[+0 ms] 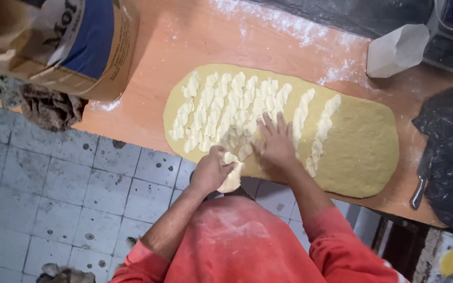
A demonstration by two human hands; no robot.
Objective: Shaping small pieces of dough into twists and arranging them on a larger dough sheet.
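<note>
The oval dough sheet (363, 152) lies on the desk (153, 78), its long axis running from 10 to 4 o'clock, with pale fat strips (221, 112) across its 9 o'clock half. The right hand (274, 142) presses flat there, fingers spread apart. The left hand (211, 170), at the sheet's 6 o'clock edge, has fingers clamped on a fat lump (233, 175). A flour sack (79, 47) stands at 10 o'clock.

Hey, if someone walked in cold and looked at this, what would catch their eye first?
Most likely the long oval sheet of yellow dough spread across the floured wooden table, its left half striped with pale rows of fat. At its near edge, the right hand presses flat on the dough while the left hand holds a pale lump. A big paper flour sack stands top left.
</note>
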